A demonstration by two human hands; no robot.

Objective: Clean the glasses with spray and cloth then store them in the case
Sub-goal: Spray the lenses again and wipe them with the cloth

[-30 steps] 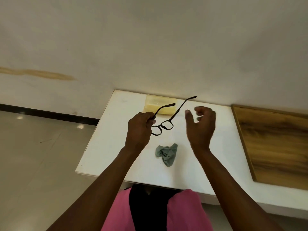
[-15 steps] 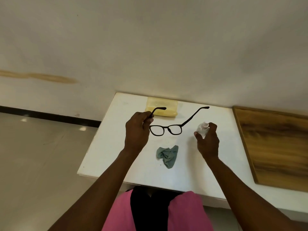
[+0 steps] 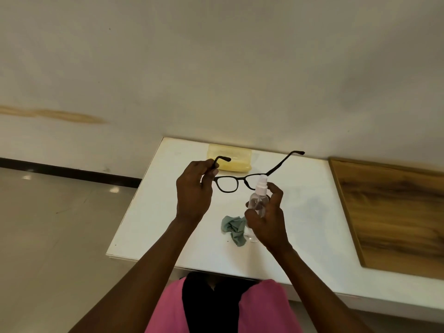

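Early stage: left hand (image 3: 194, 191) pinches the glasses (image 3: 236, 183), right hand (image 3: 266, 217) grips the spray bottle (image 3: 259, 197) beside them; wiping with the cloth (image 3: 234, 228) below the hands and casing remain.

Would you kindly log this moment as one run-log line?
step: spraying | left hand: holds glasses by temple | right hand: grips spray bottle | cloth: on table | case: closed

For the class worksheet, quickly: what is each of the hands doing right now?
Left hand: closed, pinching the glasses by one temple.
Right hand: closed around the spray bottle, held up near the lenses.
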